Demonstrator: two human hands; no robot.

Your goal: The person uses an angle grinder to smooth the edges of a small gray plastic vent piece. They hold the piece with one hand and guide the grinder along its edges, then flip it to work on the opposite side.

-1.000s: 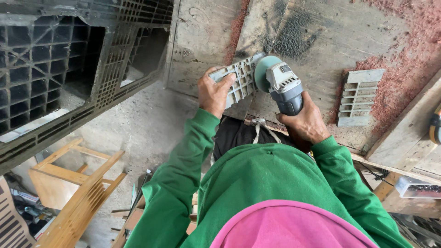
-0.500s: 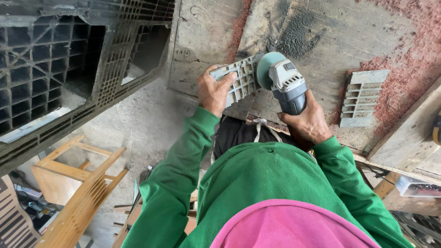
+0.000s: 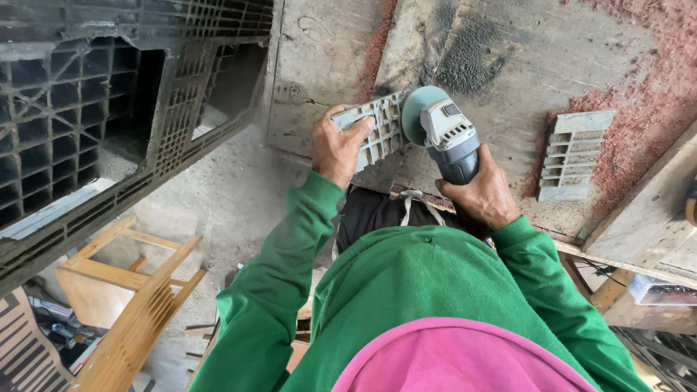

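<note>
two grey grid pieces [image 3: 377, 127] [image 3: 573, 156] — one grinder [image 3: 446, 138], one pallet [image 3: 109, 123]

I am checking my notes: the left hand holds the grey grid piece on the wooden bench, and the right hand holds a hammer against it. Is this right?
Not quite. In the head view the right hand holds an angle grinder, not a hammer, against the grey grid piece. The left hand does hold that piece on the wooden bench.

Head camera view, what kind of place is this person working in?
Probably a small workshop or salvage yard. The right hand holds an angle grinder against a grey plastic grid piece steadied by the left hand on a dusty wooden workbench, beside a black plastic pallet.
</note>
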